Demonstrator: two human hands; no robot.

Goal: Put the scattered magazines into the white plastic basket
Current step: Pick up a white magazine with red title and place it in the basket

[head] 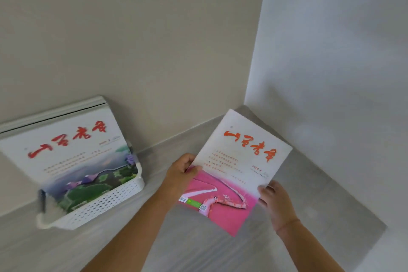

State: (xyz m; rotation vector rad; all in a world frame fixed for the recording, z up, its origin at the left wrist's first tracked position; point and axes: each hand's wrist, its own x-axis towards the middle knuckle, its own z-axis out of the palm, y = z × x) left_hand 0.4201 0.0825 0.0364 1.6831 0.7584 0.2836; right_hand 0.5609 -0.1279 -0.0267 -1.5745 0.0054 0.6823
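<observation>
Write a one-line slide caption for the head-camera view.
Left hand and right hand hold a pink magazine beside the white basket of magazines.

A beige wall [132, 40] meets a white wall [331, 51] in a corner above a grey surface [320, 205]

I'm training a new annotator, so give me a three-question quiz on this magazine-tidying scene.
1. True or false: the left hand and the right hand both hold the pink-and-white paper magazine.
2. The green landscape-cover magazine stands in: A the white perforated plastic basket; B a cardboard box; C the left hand.
3. Fill in: behind the basket rises a beige ____.
Key: 1 true; 2 A; 3 wall.
</observation>
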